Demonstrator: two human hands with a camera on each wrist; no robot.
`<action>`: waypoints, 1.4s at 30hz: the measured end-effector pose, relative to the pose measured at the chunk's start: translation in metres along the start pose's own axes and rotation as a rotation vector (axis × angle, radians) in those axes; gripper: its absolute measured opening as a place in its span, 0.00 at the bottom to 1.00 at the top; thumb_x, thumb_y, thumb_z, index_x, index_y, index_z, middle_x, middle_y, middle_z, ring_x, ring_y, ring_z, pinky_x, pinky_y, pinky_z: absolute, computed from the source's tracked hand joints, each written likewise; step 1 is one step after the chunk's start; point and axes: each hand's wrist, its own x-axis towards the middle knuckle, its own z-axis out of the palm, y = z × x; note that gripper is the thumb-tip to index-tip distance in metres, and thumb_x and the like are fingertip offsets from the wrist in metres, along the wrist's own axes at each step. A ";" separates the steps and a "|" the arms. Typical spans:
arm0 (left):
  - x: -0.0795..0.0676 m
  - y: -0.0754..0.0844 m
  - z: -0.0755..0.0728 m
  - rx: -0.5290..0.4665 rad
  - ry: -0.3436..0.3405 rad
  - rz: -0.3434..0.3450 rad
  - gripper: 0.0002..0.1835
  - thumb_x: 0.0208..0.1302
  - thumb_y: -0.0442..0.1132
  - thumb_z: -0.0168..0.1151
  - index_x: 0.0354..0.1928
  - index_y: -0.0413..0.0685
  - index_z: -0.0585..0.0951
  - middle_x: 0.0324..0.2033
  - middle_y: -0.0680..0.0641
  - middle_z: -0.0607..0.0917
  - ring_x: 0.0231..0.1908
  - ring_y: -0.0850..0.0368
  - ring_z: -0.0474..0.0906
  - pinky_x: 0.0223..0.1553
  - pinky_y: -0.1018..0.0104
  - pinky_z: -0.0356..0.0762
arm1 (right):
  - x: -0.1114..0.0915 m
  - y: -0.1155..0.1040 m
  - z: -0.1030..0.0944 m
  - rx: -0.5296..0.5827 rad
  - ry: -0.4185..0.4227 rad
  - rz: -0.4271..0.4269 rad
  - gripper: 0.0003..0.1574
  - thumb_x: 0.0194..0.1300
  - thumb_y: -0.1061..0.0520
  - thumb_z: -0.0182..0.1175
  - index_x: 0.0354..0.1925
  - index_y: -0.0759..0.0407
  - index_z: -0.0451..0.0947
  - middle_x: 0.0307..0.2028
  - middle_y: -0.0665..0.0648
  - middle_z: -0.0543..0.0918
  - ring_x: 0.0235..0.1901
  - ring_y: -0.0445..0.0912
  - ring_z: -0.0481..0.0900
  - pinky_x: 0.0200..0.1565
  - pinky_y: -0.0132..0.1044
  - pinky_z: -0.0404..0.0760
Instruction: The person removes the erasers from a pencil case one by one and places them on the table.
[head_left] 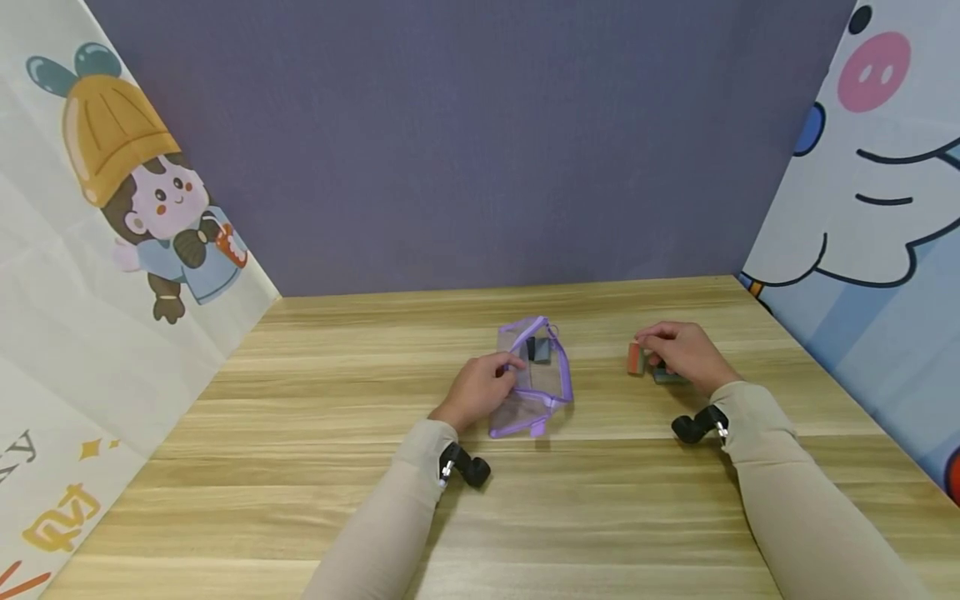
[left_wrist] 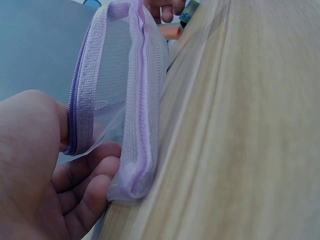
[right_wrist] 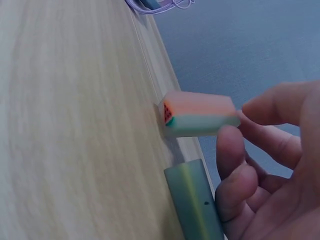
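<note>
A purple-trimmed mesh zip pouch (head_left: pixel 562 379) lies on the table with its zip mouth gaping. My left hand (head_left: pixel 480 390) grips its near-left edge, the thumb at the zip rim and the other fingers low against the mesh (left_wrist: pixel 112 75). Inside the pouch sits a grey-blue block (head_left: pixel 542 350) with a dark end. To the right, my right hand (head_left: pixel 686 354) pinches one end of a small orange-and-green eraser (right_wrist: pixel 200 114) with a watermelon print on its far end. Under that hand, a green eraser (right_wrist: pixel 192 197) with a yellow stripe lies on the table.
The wood-grain table (head_left: pixel 337 375) runs back to a grey-purple panel (head_left: pixel 465 150). Cartoon-printed sheets stand on the left (head_left: pixel 45 250) and right. A small black camera is strapped to each wrist.
</note>
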 end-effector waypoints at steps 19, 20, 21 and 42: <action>0.001 0.001 -0.001 0.001 0.007 0.019 0.14 0.67 0.37 0.56 0.49 0.55 0.87 0.27 0.55 0.81 0.21 0.60 0.71 0.27 0.64 0.73 | 0.002 -0.014 0.015 0.046 0.023 -0.052 0.24 0.76 0.49 0.52 0.56 0.67 0.78 0.38 0.66 0.85 0.33 0.50 0.82 0.26 0.38 0.75; 0.001 0.001 -0.001 0.000 0.007 0.019 0.14 0.67 0.37 0.56 0.49 0.55 0.87 0.27 0.55 0.81 0.21 0.60 0.71 0.27 0.64 0.73 | 0.002 -0.015 0.017 0.054 0.015 -0.058 0.23 0.77 0.49 0.52 0.55 0.67 0.78 0.37 0.67 0.84 0.33 0.51 0.82 0.26 0.38 0.75; 0.001 0.001 -0.001 -0.002 0.008 0.018 0.14 0.67 0.36 0.57 0.49 0.55 0.87 0.27 0.55 0.81 0.21 0.60 0.71 0.26 0.64 0.73 | 0.002 -0.017 0.019 0.062 0.007 -0.063 0.23 0.77 0.50 0.52 0.55 0.67 0.78 0.37 0.68 0.84 0.32 0.51 0.82 0.25 0.38 0.75; 0.002 -0.003 0.001 0.017 0.003 0.018 0.15 0.67 0.39 0.56 0.50 0.58 0.86 0.27 0.56 0.81 0.20 0.60 0.71 0.26 0.63 0.73 | 0.009 -0.037 0.054 0.029 -0.094 -0.144 0.21 0.75 0.51 0.56 0.53 0.67 0.79 0.39 0.62 0.84 0.35 0.54 0.82 0.32 0.42 0.80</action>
